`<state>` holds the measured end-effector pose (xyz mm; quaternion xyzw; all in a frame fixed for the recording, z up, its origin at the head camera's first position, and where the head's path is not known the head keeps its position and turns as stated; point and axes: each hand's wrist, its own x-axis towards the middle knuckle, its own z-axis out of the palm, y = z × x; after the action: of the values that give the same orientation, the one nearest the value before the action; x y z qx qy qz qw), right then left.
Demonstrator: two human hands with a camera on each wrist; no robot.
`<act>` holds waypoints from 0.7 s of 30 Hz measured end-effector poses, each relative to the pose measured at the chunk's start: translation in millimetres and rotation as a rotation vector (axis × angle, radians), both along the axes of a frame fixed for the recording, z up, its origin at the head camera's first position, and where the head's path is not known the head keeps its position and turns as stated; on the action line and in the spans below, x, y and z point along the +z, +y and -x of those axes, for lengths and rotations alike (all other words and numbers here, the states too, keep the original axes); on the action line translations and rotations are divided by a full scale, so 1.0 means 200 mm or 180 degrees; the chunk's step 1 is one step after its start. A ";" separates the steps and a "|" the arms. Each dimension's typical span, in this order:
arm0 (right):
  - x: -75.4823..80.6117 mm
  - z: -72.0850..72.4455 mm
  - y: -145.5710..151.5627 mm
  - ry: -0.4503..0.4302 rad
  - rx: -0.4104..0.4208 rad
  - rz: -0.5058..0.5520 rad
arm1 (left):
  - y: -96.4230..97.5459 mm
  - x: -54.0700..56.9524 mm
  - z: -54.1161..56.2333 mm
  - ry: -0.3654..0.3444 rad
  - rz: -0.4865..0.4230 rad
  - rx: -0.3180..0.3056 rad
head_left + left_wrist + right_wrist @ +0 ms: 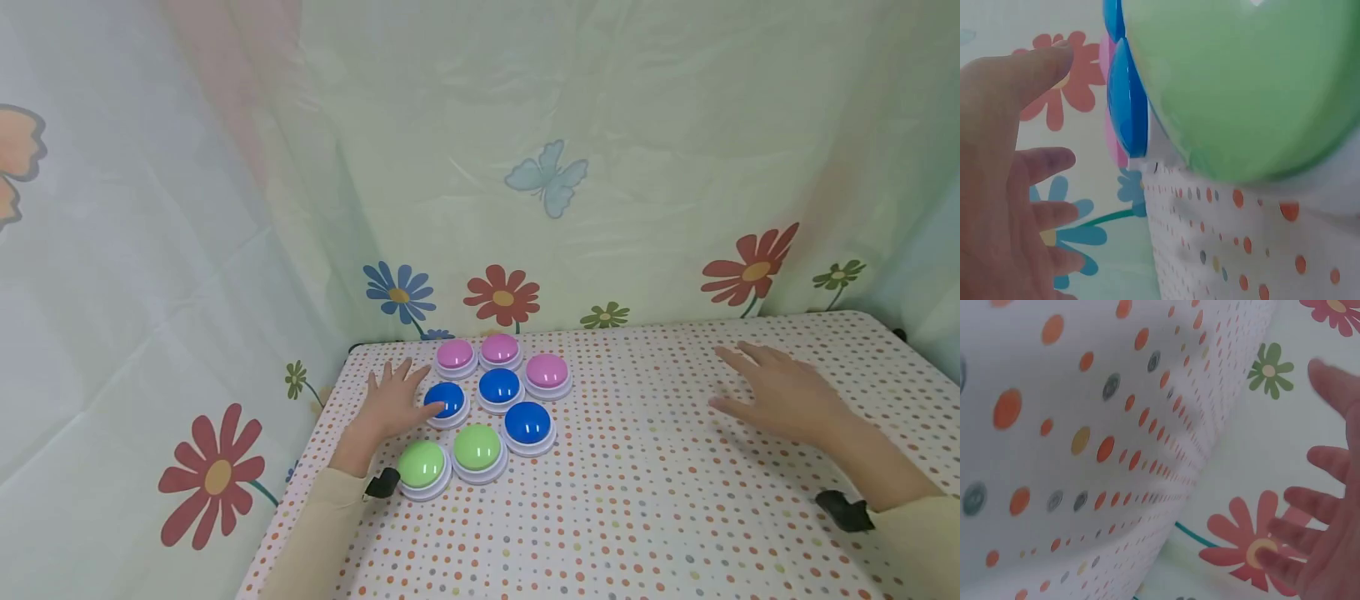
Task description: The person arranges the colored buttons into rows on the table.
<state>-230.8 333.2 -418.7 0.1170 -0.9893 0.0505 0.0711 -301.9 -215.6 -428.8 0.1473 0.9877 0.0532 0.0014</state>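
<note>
My left hand has its fingers spread, at the left of a group of domed push buttons with white bases. Its thumb overlaps the leftmost blue button in the head view. Two more blue buttons, the middle one and the right one, stand beside it. Behind are three pink buttons; in front, two green buttons. A green dome fills much of the left wrist view, past the hand. My right hand hovers over the table's right side, fingers spread, holding nothing.
A white, dotted cloth covers the table. Its far edge meets a pale curtain printed with flowers and a butterfly, and more curtain hangs along the left. A dark strap piece sits at the left wrist, another at the right.
</note>
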 end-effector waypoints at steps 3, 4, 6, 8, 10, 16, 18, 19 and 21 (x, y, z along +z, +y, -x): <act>0.00 0.02 -0.04 0.0249 0.0135 0.0116 | 0.03 0.00 0.01 0.0043 -0.0118 -0.0114; 0.00 0.02 -0.06 0.0310 0.0179 0.0149 | 0.04 -0.01 0.01 0.0061 -0.0137 -0.0154; -0.01 0.03 -0.10 0.0377 0.0256 0.0225 | 0.06 -0.02 0.00 0.0080 -0.0228 -0.0223; -0.02 0.03 -0.14 0.0375 0.0308 0.0293 | 0.08 -0.04 -0.01 0.0098 -0.0314 -0.0311; -0.02 0.03 -0.17 0.0351 0.0336 0.0353 | 0.11 -0.05 -0.01 0.0093 -0.0379 -0.0396; 0.00 0.09 -0.29 0.0380 0.0355 0.0547 | 0.21 0.01 0.03 0.0055 -0.0562 -0.0519; 0.02 0.12 -0.34 0.0411 0.0384 0.0592 | 0.24 0.04 0.04 0.0025 -0.0553 -0.0550; 0.03 0.13 -0.36 0.0422 0.0391 0.0599 | 0.26 0.06 0.04 0.0016 -0.0537 -0.0567; 0.05 0.16 -0.40 0.0423 0.0391 0.0618 | 0.29 0.10 0.05 -0.0012 -0.0527 -0.0586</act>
<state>-263.3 254.0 -409.4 0.1731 -0.9638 0.1425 0.1443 -311.4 -157.2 -409.3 0.2369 0.9622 0.1345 -0.0041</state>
